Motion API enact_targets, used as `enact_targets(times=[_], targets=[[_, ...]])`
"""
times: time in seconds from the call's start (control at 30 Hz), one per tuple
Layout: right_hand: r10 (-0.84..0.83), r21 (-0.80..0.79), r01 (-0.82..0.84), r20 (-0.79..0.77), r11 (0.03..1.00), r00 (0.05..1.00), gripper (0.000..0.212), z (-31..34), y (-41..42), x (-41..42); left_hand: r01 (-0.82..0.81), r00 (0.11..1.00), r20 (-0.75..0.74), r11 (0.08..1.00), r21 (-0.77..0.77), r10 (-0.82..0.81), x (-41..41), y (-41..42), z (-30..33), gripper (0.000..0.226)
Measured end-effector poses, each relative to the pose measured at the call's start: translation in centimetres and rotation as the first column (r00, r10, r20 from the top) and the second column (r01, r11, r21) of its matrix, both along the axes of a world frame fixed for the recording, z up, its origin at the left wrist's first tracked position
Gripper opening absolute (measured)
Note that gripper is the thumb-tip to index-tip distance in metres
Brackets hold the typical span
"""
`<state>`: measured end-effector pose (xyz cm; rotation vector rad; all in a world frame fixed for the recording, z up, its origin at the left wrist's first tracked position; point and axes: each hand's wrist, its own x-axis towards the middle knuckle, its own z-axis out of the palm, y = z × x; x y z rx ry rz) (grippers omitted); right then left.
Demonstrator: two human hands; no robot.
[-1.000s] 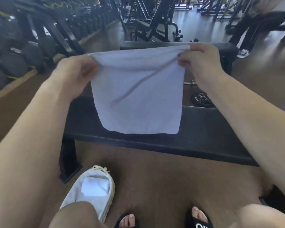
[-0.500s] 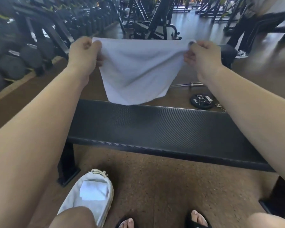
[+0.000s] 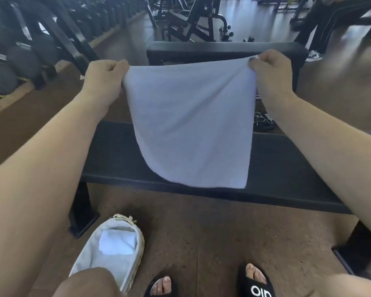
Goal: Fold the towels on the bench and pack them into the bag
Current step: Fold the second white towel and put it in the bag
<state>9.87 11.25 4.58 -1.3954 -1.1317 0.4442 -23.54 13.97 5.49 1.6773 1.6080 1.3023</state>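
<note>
Towel, white: held in air above/in front of black bench, top edge level L–R, long axis hanging down, lower edge over bench's near rim.
L hand: fingers curled, pinching top-left corner.
R hand: fingers curled, pinching top-right corner.
Bag: on floor, bottom left, mouth open, w/ folded towel inside.

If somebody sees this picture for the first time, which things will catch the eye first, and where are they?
First is the white towel, held up in the middle of the view over the black bench, with the left hand and the right hand each gripping a top corner. Next is the pale bag on the floor at lower left, open, with a folded towel already inside.
</note>
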Motion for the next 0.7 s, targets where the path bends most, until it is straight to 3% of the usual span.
enact_targets(times=[0.13,0.27,0.47,0.6,0.7], targets=[[-0.019,-0.027,0.020,0.036,0.999,0.999,0.027,-0.1,1.0,0.3,-0.006,1.000,0.020,1.000,0.028,0.005,0.6,0.9,0.4,0.043],[-0.024,0.001,0.025,-0.047,1.000,0.999,0.024,0.3,1.7,0.1,-0.023,0.999,0.045,0.999,0.027,0.022,1.4,1.8,1.1,0.035],[-0.041,0.135,0.054,-0.099,0.989,0.994,0.017,1.9,0.4,0.4,-0.011,0.997,0.076,0.981,0.195,-0.004,2.7,1.1,2.1,0.038],[-0.069,0.046,0.069,0.008,0.997,0.998,0.014,-3.1,-2.9,1.4,0.033,0.999,0.031,0.988,0.153,-0.038,2.7,-2.7,-2.6,0.038],[-0.047,-0.118,0.057,0.080,0.991,0.996,0.021,-9.3,-7.3,1.6,0.107,0.993,-0.042,0.994,0.005,-0.107,2.1,-6.6,-8.9,0.042]])
